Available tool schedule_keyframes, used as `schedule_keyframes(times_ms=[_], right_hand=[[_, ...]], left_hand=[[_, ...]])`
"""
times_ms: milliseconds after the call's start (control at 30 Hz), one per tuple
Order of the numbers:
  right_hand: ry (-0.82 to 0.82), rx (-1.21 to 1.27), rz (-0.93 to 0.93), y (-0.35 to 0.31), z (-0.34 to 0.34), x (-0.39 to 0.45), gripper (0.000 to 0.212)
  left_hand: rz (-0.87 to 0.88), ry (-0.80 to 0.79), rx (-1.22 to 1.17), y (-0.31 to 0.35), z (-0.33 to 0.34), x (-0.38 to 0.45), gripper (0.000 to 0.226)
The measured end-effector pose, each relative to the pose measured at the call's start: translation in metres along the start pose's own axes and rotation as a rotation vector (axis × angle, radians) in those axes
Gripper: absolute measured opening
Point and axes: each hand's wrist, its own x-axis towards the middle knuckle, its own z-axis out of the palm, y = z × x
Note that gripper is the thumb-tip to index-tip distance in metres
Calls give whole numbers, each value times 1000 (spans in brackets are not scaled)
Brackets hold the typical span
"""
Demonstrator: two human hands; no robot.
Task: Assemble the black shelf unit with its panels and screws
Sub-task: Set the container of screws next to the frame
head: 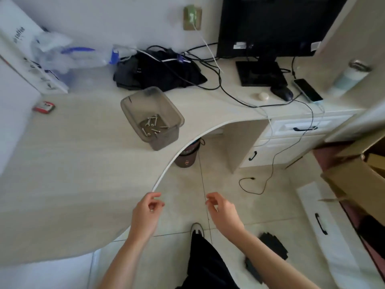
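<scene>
A grey see-through bin [166, 113] stands on the pale desk [73, 163] near its curved front edge. Several silver screws and a small wrench [153, 125] lie in its bottom. Black shelf parts [273, 245] lie on the tiled floor at the lower right. My left hand [145, 215] hovers at the desk's edge with its fingers curled inward; a tiny pale speck shows between them, too small to identify. Beside it, over the floor, my right hand [221, 210] hangs with loosely curled fingers and nothing visible in it. Both hands are well short of the bin.
At the back of the desk are a monitor [270, 26], a mouse [282, 93], a phone [308, 89], cables, a black cloth heap [158, 69] and plastic bags [62, 55]. A waste bin [187, 155] stands under the desk. Cardboard boxes [354, 176] and a white drawer front [325, 226] lie at the right.
</scene>
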Motion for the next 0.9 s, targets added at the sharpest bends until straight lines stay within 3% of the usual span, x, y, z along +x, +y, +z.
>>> schedule_keyframes(times_ms=[267,567,900], right_hand=[[-56,164,-2,-78,-10,95,22],[-220,892,410,-149,-13,171,15],[-126,1151,566,-172,5,195,26]], left_hand=[[-26,194,-90,44,-38,84,25],[216,385,24,115,-86,204,12],[308,139,348,149,-97,337,38]])
